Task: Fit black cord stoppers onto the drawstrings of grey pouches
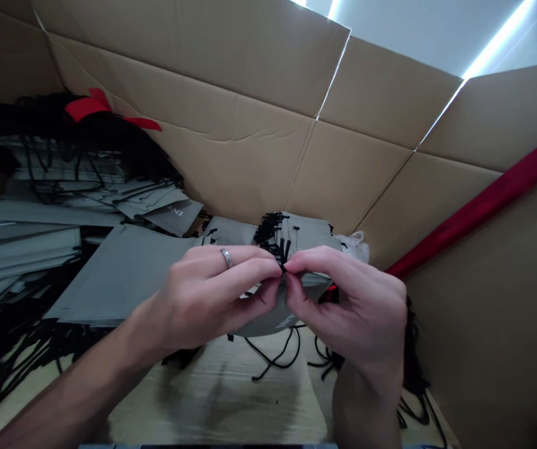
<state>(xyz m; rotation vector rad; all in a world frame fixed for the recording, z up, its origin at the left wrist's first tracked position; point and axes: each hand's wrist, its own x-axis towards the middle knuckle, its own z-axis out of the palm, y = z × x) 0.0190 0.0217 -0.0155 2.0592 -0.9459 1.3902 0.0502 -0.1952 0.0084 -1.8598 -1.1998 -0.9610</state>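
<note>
While two hands (pixel 207 293) pinch black cord (pixel 284 267), one silver ring (pixel 226 257) shows.

The left hand (pixel 209 296) and right hand (pixel 359 305) pinch black cord (pixel 284 267) — grey sheets (pixel 109 274) heaped at left.

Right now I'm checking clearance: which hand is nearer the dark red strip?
Right. In this view, the right hand sits beside the visible lower end of the dark red strip; the left hand is farther off to the left.
</note>
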